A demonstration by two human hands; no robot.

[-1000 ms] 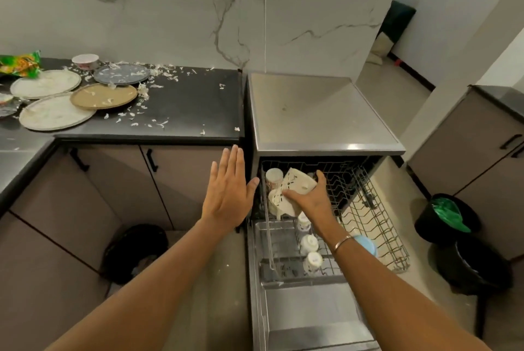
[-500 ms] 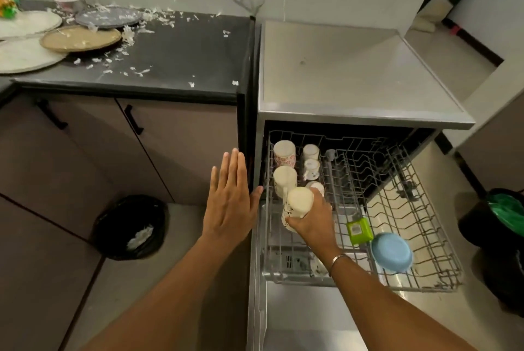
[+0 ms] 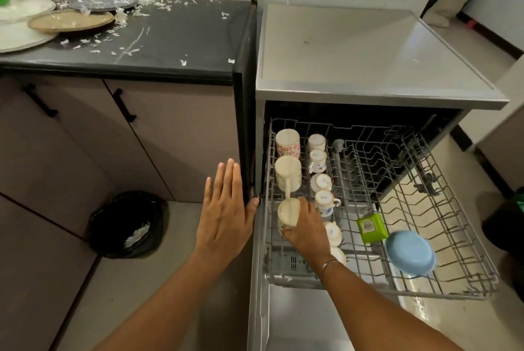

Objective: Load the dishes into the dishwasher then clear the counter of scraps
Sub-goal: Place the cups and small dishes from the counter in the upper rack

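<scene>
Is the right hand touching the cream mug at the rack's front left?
Touching. The head view shows the right hand gripping the cream mug by its side.

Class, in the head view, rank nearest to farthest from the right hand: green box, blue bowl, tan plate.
1. Green box, just right of the right hand.
2. Blue bowl, farther right.
3. Tan plate, far left on the counter.

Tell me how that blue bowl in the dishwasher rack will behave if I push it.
The blue bowl looks like matte plastic, so it is probably light and not fragile. It lies upside down and tilted on the rack wires, so a push would likely rock or slide it. Its round rim might let it roll if it tips out.
</scene>
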